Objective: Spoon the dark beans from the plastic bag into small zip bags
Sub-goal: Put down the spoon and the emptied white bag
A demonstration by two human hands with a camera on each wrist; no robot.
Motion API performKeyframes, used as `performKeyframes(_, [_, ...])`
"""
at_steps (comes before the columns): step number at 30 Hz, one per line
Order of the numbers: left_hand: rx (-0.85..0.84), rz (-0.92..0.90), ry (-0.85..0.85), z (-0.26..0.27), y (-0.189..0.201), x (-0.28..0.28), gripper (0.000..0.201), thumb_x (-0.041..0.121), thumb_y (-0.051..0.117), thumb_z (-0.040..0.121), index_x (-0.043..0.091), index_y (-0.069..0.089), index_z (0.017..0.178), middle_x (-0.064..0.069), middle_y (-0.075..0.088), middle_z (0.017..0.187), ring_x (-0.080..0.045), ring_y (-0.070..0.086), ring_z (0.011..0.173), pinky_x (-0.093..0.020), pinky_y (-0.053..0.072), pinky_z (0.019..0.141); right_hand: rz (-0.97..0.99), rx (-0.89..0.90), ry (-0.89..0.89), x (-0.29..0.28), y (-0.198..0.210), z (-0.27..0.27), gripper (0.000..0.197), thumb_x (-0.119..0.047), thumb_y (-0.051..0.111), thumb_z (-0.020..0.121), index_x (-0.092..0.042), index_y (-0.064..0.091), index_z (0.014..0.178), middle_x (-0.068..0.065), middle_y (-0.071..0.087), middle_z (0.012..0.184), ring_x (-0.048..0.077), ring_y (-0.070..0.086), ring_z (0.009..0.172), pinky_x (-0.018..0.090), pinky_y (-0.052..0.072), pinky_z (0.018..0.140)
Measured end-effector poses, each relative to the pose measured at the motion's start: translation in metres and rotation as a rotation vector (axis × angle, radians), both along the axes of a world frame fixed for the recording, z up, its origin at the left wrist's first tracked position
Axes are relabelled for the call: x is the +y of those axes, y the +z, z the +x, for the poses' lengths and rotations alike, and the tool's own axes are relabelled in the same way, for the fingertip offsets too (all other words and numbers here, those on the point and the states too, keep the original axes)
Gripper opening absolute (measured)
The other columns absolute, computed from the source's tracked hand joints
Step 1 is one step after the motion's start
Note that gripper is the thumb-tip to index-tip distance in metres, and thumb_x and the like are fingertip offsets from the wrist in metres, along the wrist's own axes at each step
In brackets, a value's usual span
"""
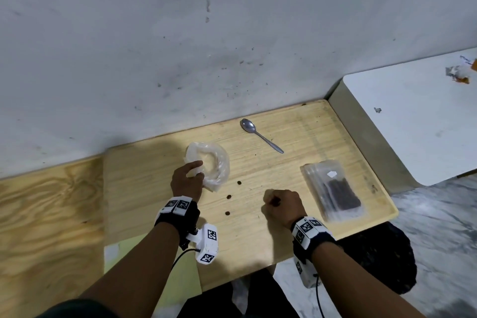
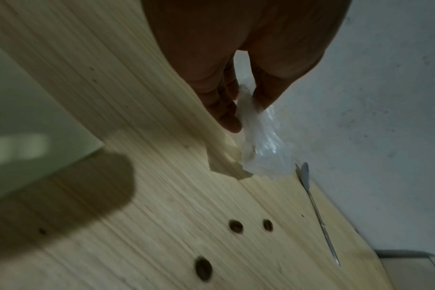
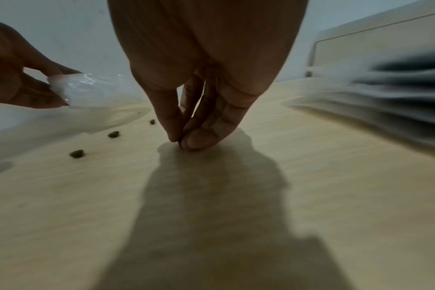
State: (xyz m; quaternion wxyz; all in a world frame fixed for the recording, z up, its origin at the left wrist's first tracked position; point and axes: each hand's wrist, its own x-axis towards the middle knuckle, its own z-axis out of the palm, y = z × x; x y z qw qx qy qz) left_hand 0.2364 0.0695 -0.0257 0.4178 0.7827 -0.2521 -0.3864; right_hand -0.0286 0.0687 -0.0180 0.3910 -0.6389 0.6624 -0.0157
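A person's left hand [image 1: 186, 179] reaches forward over a pale wooden table [image 1: 296, 137], thumb and fingers pinching the near rim of a crumpled, translucent plastic bag [image 1: 211, 166] that sits toward the table's far-left part; no beans are plainly visible inside it. The right hand [image 1: 282, 204], knuckles up near the middle of the front edge, presses its bunched fingertips [image 3: 199, 140] down to the wood, thumb against forefinger, pinching what seems to be a small dark bean, largely hidden. Three loose dark brown beans [image 1: 228, 197] lie scattered on the bare wood between the two hands, apart from one another and from the bag. A stack of small clear zip bags [image 1: 333, 190] lies flat near the table's right edge, the top one holding a dark layer of beans in its lower half. A slim metal teaspoon [image 1: 260, 134] rests by the far edge, bowl toward the grey wall [image 1: 180, 46], touched by neither hand. A white cabinet top [image 1: 413, 121] adjoins the table's right side.
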Motion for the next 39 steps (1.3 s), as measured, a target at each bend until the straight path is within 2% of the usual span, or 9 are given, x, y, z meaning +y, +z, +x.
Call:
performKeyframes(4, [0.000, 0.010, 0.059, 0.021, 0.003, 0.009, 0.036, 0.004, 0.066, 0.080, 0.035, 0.074, 0.096, -0.002, 0.054, 0.117, -0.029, 0.067, 0.091, -0.045, 0.059, 0.084, -0.028, -0.092, 0.047, -0.006, -0.005, 0.039, 0.017, -0.007, 0.065, 0.078, -0.016, 0.075, 0.089, -0.003, 0.073, 0.094, 0.015, 0.067, 0.094, 0.016, 0.045, 0.081])
performKeyframes(8, [-0.019, 0.014, 0.089, 0.039, 0.000, 0.018, 0.036, 0.004, 0.066, 0.081, 0.035, 0.074, 0.097, -0.006, 0.057, 0.124, -0.030, 0.068, 0.090, -0.044, 0.059, 0.084, -0.043, -0.180, 0.060, -0.009, -0.012, 0.070, 0.018, -0.004, 0.062, 0.077, -0.019, 0.072, 0.079, -0.006, 0.071, 0.085, 0.009, 0.065, 0.081, 0.016, 0.047, 0.072])
performKeyframes(12, [-0.011, 0.013, 0.129, 0.051, -0.001, 0.024, 0.036, 0.004, 0.066, 0.080, 0.036, 0.074, 0.096, -0.005, 0.056, 0.125, -0.029, 0.066, 0.095, -0.045, 0.059, 0.083, -0.068, -0.216, 0.015, -0.020, -0.016, 0.081, 0.016, -0.006, 0.069, 0.078, -0.016, 0.073, 0.090, -0.005, 0.068, 0.083, 0.007, 0.060, 0.076, -0.001, 0.038, 0.062])
performKeyframes(16, [-0.034, 0.019, 0.127, 0.059, 0.000, 0.028, 0.036, 0.004, 0.065, 0.081, 0.031, 0.075, 0.101, -0.006, 0.059, 0.126, -0.025, 0.066, 0.093, -0.043, 0.059, 0.085, -0.093, -0.161, 0.017, -0.034, -0.023, 0.079, 0.038, -0.005, 0.069, 0.081, -0.019, 0.068, 0.117, 0.004, 0.063, 0.115, 0.019, 0.062, 0.101, 0.020, 0.044, 0.083])
performKeyframes(19, [-0.027, 0.019, 0.132, 0.062, 0.001, 0.029, 0.035, 0.002, 0.065, 0.082, 0.028, 0.075, 0.103, -0.006, 0.058, 0.125, -0.020, 0.061, 0.089, -0.042, 0.058, 0.086, -0.066, -0.077, 0.176, -0.037, -0.024, 0.079, 0.040, -0.005, 0.064, 0.084, -0.014, 0.067, 0.123, 0.008, 0.057, 0.127, 0.026, 0.058, 0.115, 0.030, 0.046, 0.097])
performKeyframes(25, [-0.027, 0.003, 0.104, 0.060, 0.002, 0.031, 0.034, 0.001, 0.064, 0.082, 0.025, 0.074, 0.104, -0.008, 0.059, 0.123, -0.019, 0.061, 0.084, -0.039, 0.057, 0.085, -0.083, -0.108, 0.387, -0.018, -0.022, 0.079, 0.032, -0.016, 0.071, 0.077, -0.016, 0.072, 0.109, 0.001, 0.064, 0.112, 0.022, 0.063, 0.108, 0.032, 0.049, 0.097])
performKeyframes(31, [-0.015, -0.012, 0.107, 0.056, 0.001, 0.035, 0.036, 0.001, 0.064, 0.081, 0.028, 0.074, 0.102, -0.005, 0.061, 0.120, -0.012, 0.060, 0.079, -0.037, 0.056, 0.085, -0.038, 0.032, 0.513, -0.004, -0.025, 0.081, 0.079, -0.043, 0.078, 0.076, -0.031, 0.044, 0.146, -0.004, 0.034, 0.146, 0.019, 0.035, 0.132, 0.039, 0.044, 0.104])
performKeyframes(34, [-0.017, -0.009, 0.111, 0.056, 0.000, 0.038, 0.036, 0.001, 0.065, 0.081, 0.029, 0.074, 0.101, -0.006, 0.061, 0.122, -0.022, 0.064, 0.089, -0.040, 0.056, 0.088, -0.074, 0.095, 0.573, 0.002, -0.028, 0.088, 0.069, -0.037, 0.077, 0.080, -0.025, 0.050, 0.143, -0.001, 0.036, 0.146, 0.025, 0.034, 0.130, 0.038, 0.044, 0.101])
performKeyframes(39, [-0.019, -0.004, 0.115, 0.058, -0.001, 0.042, 0.036, 0.001, 0.066, 0.081, 0.031, 0.074, 0.100, -0.006, 0.060, 0.125, -0.023, 0.064, 0.091, -0.040, 0.056, 0.089, -0.233, -0.079, 0.560, 0.012, -0.035, 0.088, 0.031, -0.003, 0.068, 0.084, -0.004, 0.072, 0.115, 0.010, 0.063, 0.123, 0.033, 0.058, 0.110, 0.026, 0.045, 0.092])
